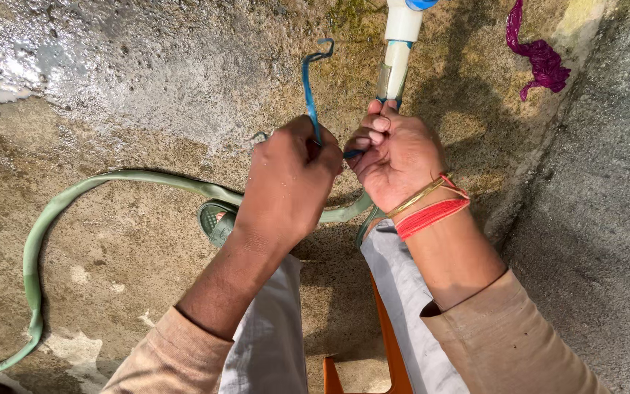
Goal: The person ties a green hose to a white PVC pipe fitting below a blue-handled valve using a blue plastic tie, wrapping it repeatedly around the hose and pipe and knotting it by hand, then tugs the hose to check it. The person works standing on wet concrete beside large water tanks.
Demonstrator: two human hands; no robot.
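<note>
Rough concrete ground (133,80) fills nearly the whole frame, wet and shining at the upper left, with a darker grey slab running down the right edge. Across it a long green hose (52,211) sweeps from the lower left corner up and round through the middle left, then passes under the hands toward centre frame. The person's legs in light grey trousers (271,343) come up from the bottom, an orange stool edge (395,365) showing between them, and a green sandal (216,219) sits just left of centre.

At the top centre a white pipe with a tap fitting (401,44) stands, its long axis running nearly straight up the frame, and the hose end appears to be pushed over its lower part. The right hand (399,157), wearing red thread and a thin bangle at the wrist, is closed narrowly just below that joint, fingers curled and pinching; it is the nearer hand to the pipe. The left hand (289,182) sits just beside it to the left, fisted tight around a blue wire or strap (309,87) whose free end rises toward the top of the frame and ends in a small hook. The blue strand seems to run between both fists, though the part inside them is hidden.

A crumpled magenta rag (541,58) lies in the upper right, well apart from everything.
</note>
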